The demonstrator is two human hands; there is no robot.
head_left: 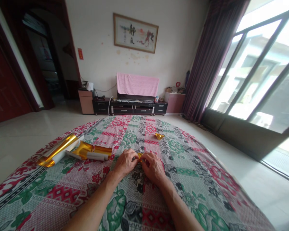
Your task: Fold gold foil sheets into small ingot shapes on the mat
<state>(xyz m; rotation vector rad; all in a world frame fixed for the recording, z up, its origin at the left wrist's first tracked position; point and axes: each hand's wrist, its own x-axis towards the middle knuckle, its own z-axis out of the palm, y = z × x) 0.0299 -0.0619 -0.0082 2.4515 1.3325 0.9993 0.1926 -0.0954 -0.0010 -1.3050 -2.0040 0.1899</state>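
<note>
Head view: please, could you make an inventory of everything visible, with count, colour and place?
Small gold piece: one, mostly hidden, centre
Folded gold piece: one, beyond the right hand
Sheet bundles: apparently two, gold and white, left
Patterned cloth: one, multicoloured, foreground
Low stand: one, black, by far wall
Pink cloth: one, above stand
Side cabinets: two, pinkish, flanking stand; items on top too small to tell
Framed picture: one, brown frame, wall
Red paper: one, wall
Curtain: one, purple, right
Window panes: several, grey-framed, right
Door: one, red, left
Floor: pale, around cloth
Hands: two, bare, pinching small gold piece
</note>
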